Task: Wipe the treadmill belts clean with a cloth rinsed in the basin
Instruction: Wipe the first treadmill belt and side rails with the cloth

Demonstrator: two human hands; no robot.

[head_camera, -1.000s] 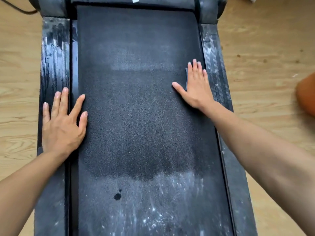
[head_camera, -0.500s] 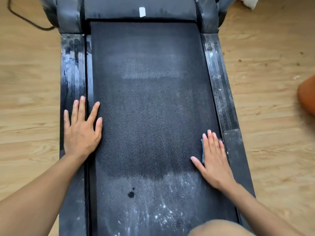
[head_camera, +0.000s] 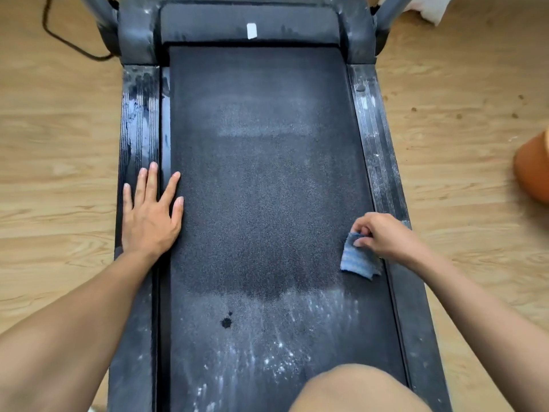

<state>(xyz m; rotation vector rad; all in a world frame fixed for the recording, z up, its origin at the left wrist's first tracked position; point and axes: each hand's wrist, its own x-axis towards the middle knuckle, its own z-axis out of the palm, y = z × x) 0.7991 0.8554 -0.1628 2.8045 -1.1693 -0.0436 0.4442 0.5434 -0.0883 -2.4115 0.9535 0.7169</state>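
Grip, right hand [head_camera: 383,236]: fingertips and thumb pinch the far edge of the cloth [head_camera: 358,261], fingers curled and palm raised off the surface. Left hand [head_camera: 150,215]: holds nothing and lies flat with fingers straight and spread, across the seam between left rail [head_camera: 138,120] and belt [head_camera: 261,188].

Cloth position: right edge of the belt, just beside the right rail [head_camera: 374,138], a little nearer than mid-length. The pinched end is raised. The free end appears to rest on the belt.

Orientation: the cloth's long axis runs roughly along the belt, tilted slightly toward the right rail. The free end points toward the person, and the blue stripes run crosswise. The belt's long axis runs straight away from the camera.

Step (judgement): mid-wipe, with the cloth being picked up or re-laid rather than pressed.
- The middle band of the belt reads dark and clean.
- The near end carries white streaks [head_camera: 282,346] and a black spot [head_camera: 226,322].
- A pale patch shows farther up the belt.

About half done.

Next move calls for:
- spreading the cloth flat under the palm
- setting it on the streaked near zone
- firm strokes along the belt, with the left hand bracing

If the cloth is loaded, rinse it first. The orange object [head_camera: 534,171] at the right may be the basin; I cannot confirm this.
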